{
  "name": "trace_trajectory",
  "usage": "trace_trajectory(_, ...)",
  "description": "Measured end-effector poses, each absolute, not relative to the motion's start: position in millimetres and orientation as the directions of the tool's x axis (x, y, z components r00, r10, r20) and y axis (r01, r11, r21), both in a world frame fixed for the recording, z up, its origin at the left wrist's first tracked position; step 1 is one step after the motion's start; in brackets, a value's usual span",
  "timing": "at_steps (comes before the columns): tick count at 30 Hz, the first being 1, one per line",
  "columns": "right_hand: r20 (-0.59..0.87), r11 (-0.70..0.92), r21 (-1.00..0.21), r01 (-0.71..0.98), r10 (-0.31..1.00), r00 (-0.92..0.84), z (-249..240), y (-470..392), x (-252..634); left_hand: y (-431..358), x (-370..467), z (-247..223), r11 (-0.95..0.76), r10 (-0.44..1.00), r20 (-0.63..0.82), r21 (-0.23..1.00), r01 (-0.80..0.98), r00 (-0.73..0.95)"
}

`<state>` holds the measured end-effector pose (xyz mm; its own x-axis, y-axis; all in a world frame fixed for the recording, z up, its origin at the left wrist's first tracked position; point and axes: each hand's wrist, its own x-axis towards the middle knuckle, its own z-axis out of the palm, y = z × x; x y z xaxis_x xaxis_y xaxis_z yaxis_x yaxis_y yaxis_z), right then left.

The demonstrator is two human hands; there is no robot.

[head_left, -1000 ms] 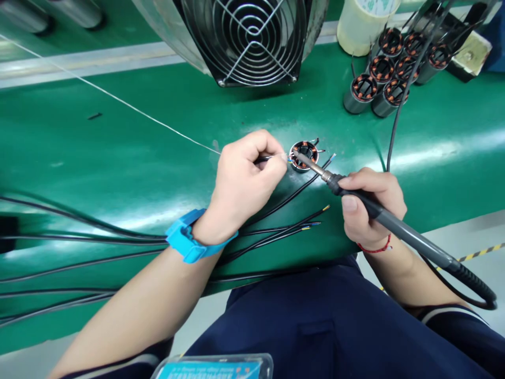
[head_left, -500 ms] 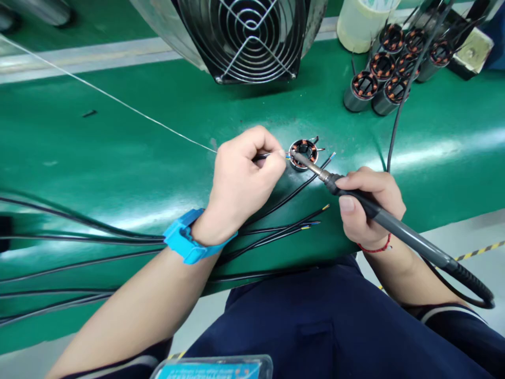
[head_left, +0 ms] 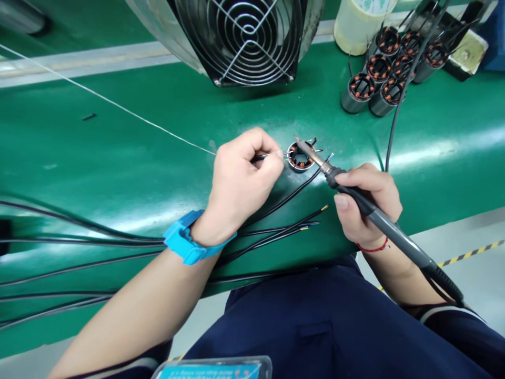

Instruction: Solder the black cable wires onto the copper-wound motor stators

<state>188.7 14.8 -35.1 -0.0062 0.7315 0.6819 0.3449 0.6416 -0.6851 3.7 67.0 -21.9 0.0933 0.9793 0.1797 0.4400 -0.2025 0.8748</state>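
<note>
My left hand point(head_left: 246, 179) is closed, thumb and finger pinching a black cable point(head_left: 259, 157). Thin coloured wires come out of the cable's end and meet the left rim of a motor stator point(head_left: 294, 166), a metal ring with copper windings standing on the bench. A thin silvery wire, like solder point(head_left: 130, 109), runs from the upper left to behind this hand; whether the fingers grip it is hidden. Wrapped round the handle of a soldering iron point(head_left: 389, 226) is my right hand point(head_left: 369, 202). The iron's tip appears over the stator's upper edge, apart from the wires.
A fan with a wire guard point(head_left: 248, 39) stands behind the stator. Several more stators point(head_left: 355, 100) are grouped at the back right beside a pale tub point(head_left: 357, 26). Loose black cables point(head_left: 79, 263) cross the green bench under my left arm. The iron's cord point(head_left: 393, 126) hangs across the right.
The soldering iron's tip has moved off the wires at the stator's left rim, up toward its far edge. The handle's rear end has swung left and downward. My left hand keeps its pinch.
</note>
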Motion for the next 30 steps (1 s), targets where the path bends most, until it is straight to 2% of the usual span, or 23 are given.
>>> trace_trajectory(7, 0.680, 0.647, -0.615, 0.452, 0.725, -0.112, -29, 20, 193, 68, 2, -20, -0.144, 0.989, 0.109, 0.885, 0.443, 0.105)
trace_trajectory(9, 0.613, 0.604, -0.647, 0.466, 0.775, -0.154, -19, 23, 195, 68, 2, -20, -0.136, 0.990, 0.099, 0.884, 0.447, 0.104)
trace_trajectory(13, 0.471, 0.484, -0.784, 0.388, 0.872, -0.135, 6, 36, 196, 68, 3, -22, -0.152, 0.988, 0.118, 0.872, 0.466, 0.100)
trace_trajectory(18, 0.390, 0.453, -0.759, 0.468, 0.891, -0.230, 2, 59, 189, 68, 4, -22, -0.145, 0.989, 0.123, 0.854, 0.500, 0.078)
trace_trajectory(24, 0.419, 0.463, -0.676, 0.573, 0.881, -0.217, -36, 57, 181, 67, 4, -23, -0.166, 0.986, 0.147, 0.850, 0.499, 0.078)
trace_trajectory(30, 0.494, 0.522, -0.608, 0.598, 0.838, -0.230, -42, 54, 179, 67, 3, -23, -0.169, 0.986, 0.146, 0.857, 0.487, 0.084)
